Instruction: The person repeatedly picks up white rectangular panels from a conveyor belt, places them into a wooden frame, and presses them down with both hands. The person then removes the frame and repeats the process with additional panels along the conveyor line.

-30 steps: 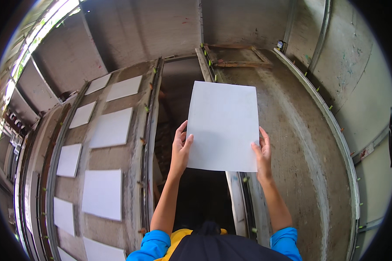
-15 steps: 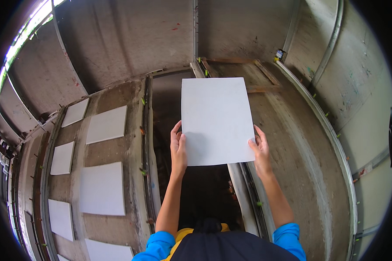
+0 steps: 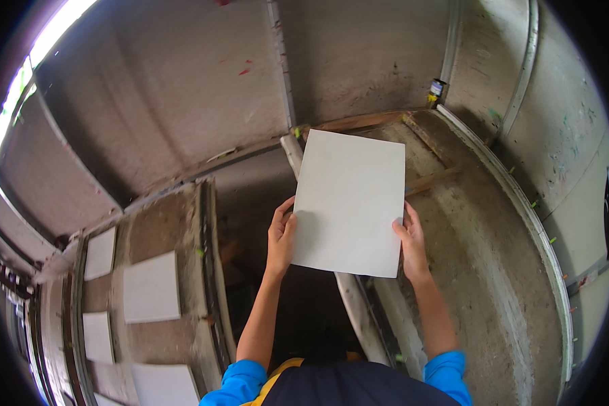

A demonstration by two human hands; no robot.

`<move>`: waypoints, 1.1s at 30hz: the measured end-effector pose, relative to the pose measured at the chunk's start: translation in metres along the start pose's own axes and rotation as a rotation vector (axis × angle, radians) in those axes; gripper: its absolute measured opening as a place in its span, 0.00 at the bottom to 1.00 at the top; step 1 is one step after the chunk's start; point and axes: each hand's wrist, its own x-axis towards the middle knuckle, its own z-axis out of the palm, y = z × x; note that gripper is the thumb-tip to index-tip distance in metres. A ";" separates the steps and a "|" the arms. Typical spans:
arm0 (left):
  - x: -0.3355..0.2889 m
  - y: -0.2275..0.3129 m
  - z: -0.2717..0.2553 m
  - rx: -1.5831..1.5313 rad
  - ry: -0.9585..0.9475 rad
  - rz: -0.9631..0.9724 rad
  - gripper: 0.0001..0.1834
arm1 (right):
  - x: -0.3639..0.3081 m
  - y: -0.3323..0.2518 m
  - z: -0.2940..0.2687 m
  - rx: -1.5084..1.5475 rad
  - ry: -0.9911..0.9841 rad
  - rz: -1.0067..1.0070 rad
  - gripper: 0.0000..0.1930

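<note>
A plain white rectangular panel (image 3: 350, 203) is held up in front of me, tilted slightly clockwise. My left hand (image 3: 281, 235) grips its left edge near the lower half, thumb on the front face. On the opposite edge, my right hand (image 3: 413, 238) holds it the same way, thumb in front and fingers behind. What the fingers do behind the panel is hidden. Below the panel lies the dark gap between two long worktables.
The left table (image 3: 152, 227) bears several white panels, one of them a larger rectangle (image 3: 151, 287). On the right table (image 3: 480, 271) lies a wooden frame (image 3: 433, 180) at the far end. A small can (image 3: 436, 89) stands at its far corner, by the stained wall (image 3: 365, 54).
My view has turned toward the right table, so the left table's panels sit lower. The held panel has tilted clockwise and moved a little right; both hands keep their grip.
</note>
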 end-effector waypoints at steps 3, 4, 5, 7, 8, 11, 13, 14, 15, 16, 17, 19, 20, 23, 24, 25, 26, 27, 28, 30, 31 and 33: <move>0.056 -0.016 0.023 0.002 -0.024 0.056 0.20 | 0.039 0.015 -0.010 0.035 0.083 0.004 0.28; 0.070 -0.024 0.030 -0.004 -0.025 0.074 0.20 | 0.047 0.014 -0.012 0.029 0.119 0.049 0.28; 0.085 -0.030 0.036 0.012 -0.049 0.020 0.21 | 0.056 0.014 -0.018 0.019 0.142 0.044 0.28; 0.114 -0.042 0.053 -0.014 -0.062 0.042 0.21 | 0.072 0.016 -0.026 0.006 0.191 0.034 0.27; 0.128 -0.049 0.059 -0.024 -0.067 0.057 0.21 | 0.079 0.015 -0.028 0.043 0.212 0.066 0.26; 0.172 -0.077 0.077 -0.037 -0.085 0.121 0.23 | 0.098 0.012 -0.032 0.139 0.288 0.105 0.25; 0.195 -0.079 0.090 -0.094 -0.120 0.069 0.24 | 0.115 0.016 -0.031 0.180 0.329 0.073 0.24; 0.206 -0.078 0.098 -0.127 -0.137 0.047 0.24 | 0.125 0.017 -0.028 0.198 0.354 0.033 0.24; 0.217 -0.084 0.105 -0.206 -0.142 0.013 0.24 | 0.135 0.020 -0.024 0.216 0.377 -0.005 0.24; 0.229 -0.089 0.110 -0.284 -0.145 -0.017 0.24 | 0.145 0.023 -0.018 0.235 0.394 -0.047 0.24; 0.244 -0.089 0.109 -0.230 -0.179 0.019 0.25 | 0.158 0.024 -0.010 0.257 0.425 -0.058 0.24; 0.268 -0.087 0.109 -0.336 -0.197 -0.002 0.25 | 0.177 0.030 0.007 0.303 0.491 -0.064 0.23; 0.280 -0.087 0.106 -0.385 -0.203 -0.022 0.25 | 0.189 0.036 0.013 0.293 0.504 -0.067 0.23; 0.314 -0.091 0.096 -0.420 -0.301 -0.056 0.26 | 0.227 0.044 0.032 0.242 0.530 -0.088 0.22; 0.324 -0.092 0.093 -0.422 -0.318 -0.048 0.26 | 0.238 0.042 0.040 0.203 0.540 -0.104 0.22; 0.334 -0.093 0.090 -0.439 -0.342 -0.046 0.27 | 0.247 0.042 0.046 0.166 0.546 -0.121 0.22; 0.344 -0.094 0.088 -0.427 -0.338 -0.044 0.28 | 0.254 0.042 0.048 0.140 0.572 -0.105 0.22; 0.355 -0.097 0.087 -0.417 -0.333 -0.043 0.29 | 0.258 0.041 0.047 0.113 0.598 -0.088 0.23; 0.366 -0.100 0.086 -0.402 -0.333 -0.043 0.30 | 0.260 0.039 0.046 0.091 0.628 -0.071 0.23; 0.407 -0.115 0.075 -0.320 -0.329 -0.094 0.32 | 0.259 0.028 0.043 -0.036 0.552 0.028 0.25; 0.427 -0.121 0.069 -0.273 -0.325 -0.121 0.33 | 0.257 0.023 0.040 -0.095 0.511 0.082 0.25; 0.451 -0.098 0.061 -0.442 -0.292 -0.327 0.33 | 0.250 0.016 0.032 -0.135 0.519 0.096 0.27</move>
